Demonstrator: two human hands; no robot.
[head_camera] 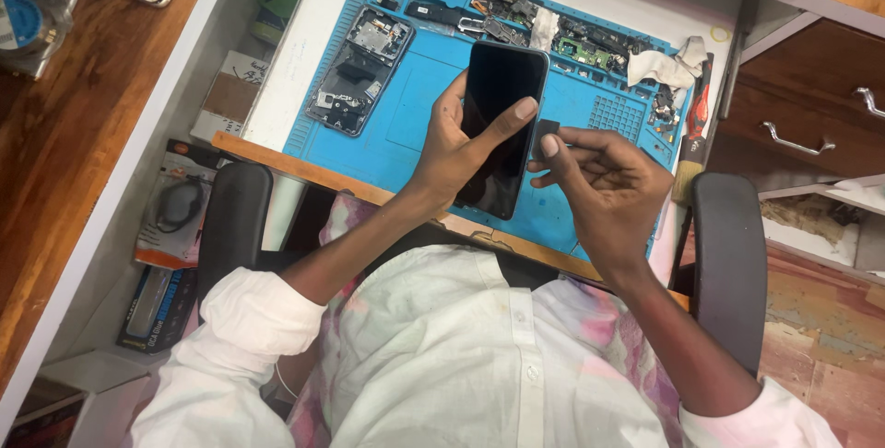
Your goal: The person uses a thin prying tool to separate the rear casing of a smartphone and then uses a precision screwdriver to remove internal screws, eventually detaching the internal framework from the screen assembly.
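My left hand grips a black smartphone with a dark screen, thumb lying across its right edge. It is held tilted above the blue work mat. My right hand is just right of the phone and pinches a small dark flat piece at the phone's right edge. An opened phone body with exposed parts lies on the mat to the left.
Loose phone parts and circuit pieces line the mat's far edge, with a crumpled white cloth and a red-handled tool at right. Black chair armrests flank me. Wooden drawers stand right; boxes lie left.
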